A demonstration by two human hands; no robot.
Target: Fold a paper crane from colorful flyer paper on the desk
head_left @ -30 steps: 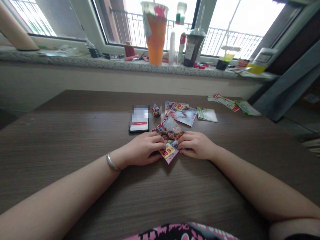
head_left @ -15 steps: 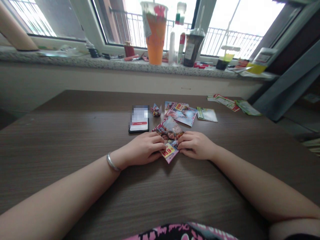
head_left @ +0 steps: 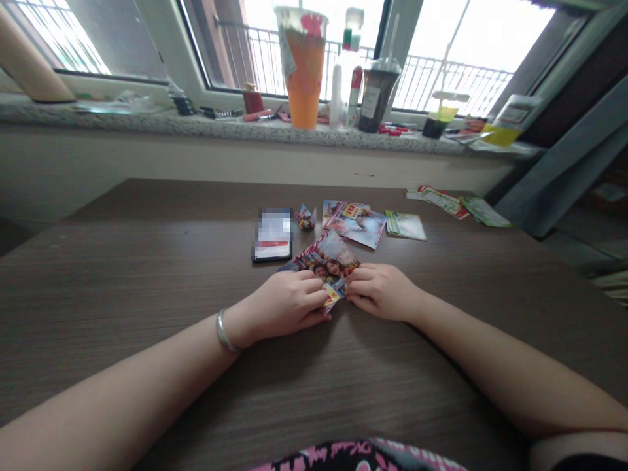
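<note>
A colourful printed paper (head_left: pixel 333 252) lies on the table between my hands, turned so one corner points toward me. Over its lower left side my left hand (head_left: pixel 297 301) is closed, its fingers pressing near the yellow price patch; they cover part of the near corner. My right hand (head_left: pixel 380 291) pinches the paper's right edge with curled fingertips. Just beyond are a small folded paper piece (head_left: pixel 307 218) with pointed tips and a phone (head_left: pixel 273 237) with a blurred screen.
Behind the paper lie more printed sheets (head_left: pixel 356 222) and a stack of green-and-white paper (head_left: pixel 406 226). Several leaflets (head_left: pixel 444 201) rest at the table's far right. Along the granite windowsill (head_left: pixel 235 129) stand an orange drink cup (head_left: pixel 304 78), a dark drink cup (head_left: pixel 377 95) and bottles.
My left hand has shifted slightly right and toward me, covering more of the yellow price patch. The paper's near corner has drawn in, and my right hand has moved down a little.
</note>
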